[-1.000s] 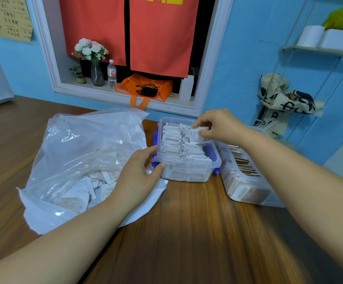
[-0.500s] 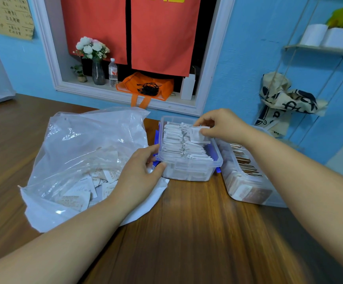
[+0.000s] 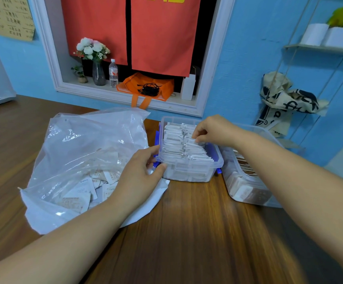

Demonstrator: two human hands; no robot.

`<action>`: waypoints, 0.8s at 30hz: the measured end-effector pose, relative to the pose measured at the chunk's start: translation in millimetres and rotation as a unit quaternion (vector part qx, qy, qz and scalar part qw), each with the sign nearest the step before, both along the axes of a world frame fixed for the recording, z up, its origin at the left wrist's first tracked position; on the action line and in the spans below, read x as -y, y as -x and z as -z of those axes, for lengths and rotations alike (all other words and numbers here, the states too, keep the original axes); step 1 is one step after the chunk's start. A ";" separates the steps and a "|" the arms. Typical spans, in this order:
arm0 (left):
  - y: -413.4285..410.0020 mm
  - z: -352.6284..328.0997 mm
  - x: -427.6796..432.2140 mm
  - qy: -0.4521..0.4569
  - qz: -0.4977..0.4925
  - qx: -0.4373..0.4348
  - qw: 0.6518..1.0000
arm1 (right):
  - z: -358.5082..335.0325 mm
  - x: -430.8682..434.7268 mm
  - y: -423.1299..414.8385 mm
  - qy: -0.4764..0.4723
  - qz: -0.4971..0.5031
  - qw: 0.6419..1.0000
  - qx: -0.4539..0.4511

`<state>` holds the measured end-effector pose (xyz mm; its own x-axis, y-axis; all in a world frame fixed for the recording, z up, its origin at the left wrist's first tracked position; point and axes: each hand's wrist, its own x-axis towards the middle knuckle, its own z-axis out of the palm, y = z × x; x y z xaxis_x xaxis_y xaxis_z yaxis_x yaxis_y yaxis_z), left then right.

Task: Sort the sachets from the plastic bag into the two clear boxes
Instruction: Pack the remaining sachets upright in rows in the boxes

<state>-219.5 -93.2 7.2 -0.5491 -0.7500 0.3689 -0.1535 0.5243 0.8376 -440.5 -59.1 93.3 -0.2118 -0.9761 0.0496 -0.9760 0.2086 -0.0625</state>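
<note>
A big clear plastic bag [image 3: 78, 152] lies open on the wooden table at the left, with several white sachets [image 3: 78, 193] in its lower part. To its right stands a clear box with blue clips [image 3: 189, 171], packed with upright white sachets. My left hand [image 3: 140, 173] grips that box's near left corner. My right hand [image 3: 213, 130] is over the box and pinches a white sachet [image 3: 192, 140] down among the row. A second clear box [image 3: 246, 187] at the right holds brownish sachets, partly hidden by my right forearm.
The wooden table [image 3: 187, 232] reaches toward me. Behind it is a blue wall with a white-framed niche holding a flower vase [image 3: 97, 72], a water bottle [image 3: 113, 72] and an orange bag [image 3: 146, 87]. A printed cloth bag [image 3: 285, 101] hangs at the right.
My right hand has lowered the white sachet from above the box into the row of sachets. My left hand stays on the box corner.
</note>
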 end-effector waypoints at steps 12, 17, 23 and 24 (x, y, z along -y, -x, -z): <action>-1.0 0.0 -0.2 0.007 0.000 0.010 1.000 | 1.3 6.7 5.4 -0.010 -0.010 0.999 0.049; -0.6 -2.7 -2.0 -0.005 0.002 0.010 1.000 | 1.0 3.1 1.7 -0.020 -0.024 0.999 0.043; -11.3 -23.5 -8.4 -0.004 0.011 0.029 1.000 | -10.5 -8.9 -23.6 0.063 -0.026 0.995 0.078; -16.2 -30.5 -8.1 0.001 0.001 0.029 1.000 | -12.2 -13.6 -36.8 0.097 -0.041 0.988 0.114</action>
